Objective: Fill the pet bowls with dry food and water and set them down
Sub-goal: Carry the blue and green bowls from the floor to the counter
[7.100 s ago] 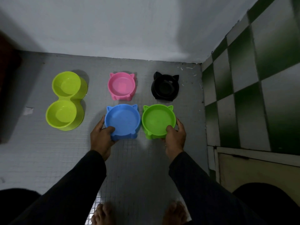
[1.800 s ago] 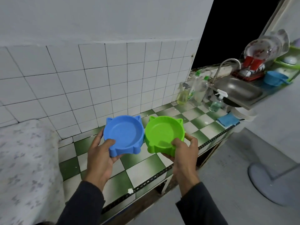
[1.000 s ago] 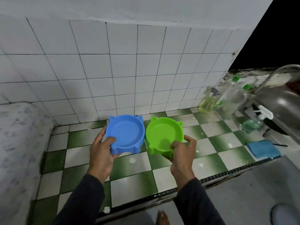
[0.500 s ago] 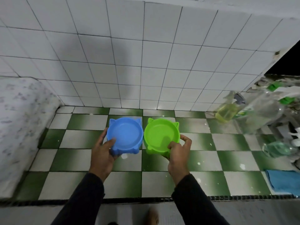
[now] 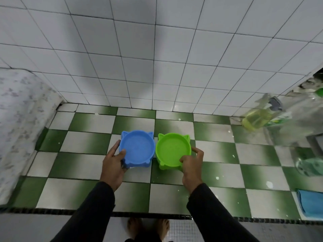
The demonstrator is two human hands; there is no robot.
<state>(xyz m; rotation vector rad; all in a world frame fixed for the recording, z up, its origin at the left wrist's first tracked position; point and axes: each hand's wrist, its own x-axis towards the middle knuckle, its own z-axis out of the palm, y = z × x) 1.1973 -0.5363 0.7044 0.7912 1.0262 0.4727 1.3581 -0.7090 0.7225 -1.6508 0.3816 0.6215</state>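
Both bowls have come from the floor to the tabletop (image 5: 83,194): blue bowl (image 5: 137,148) and green bowl (image 5: 173,151) sit side by side, almost touching, low over or on the tiles; contact unclear. Both look empty, so filling seems next, needing food and water. Left hand (image 5: 112,165) and right hand (image 5: 192,165) each have a grip closed on a near rim.

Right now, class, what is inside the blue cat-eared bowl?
The blue cat-eared bowl looks empty: bare blue floor, no food or water visible. The left hand grips its near-left rim, its thumb covering a small patch inside.
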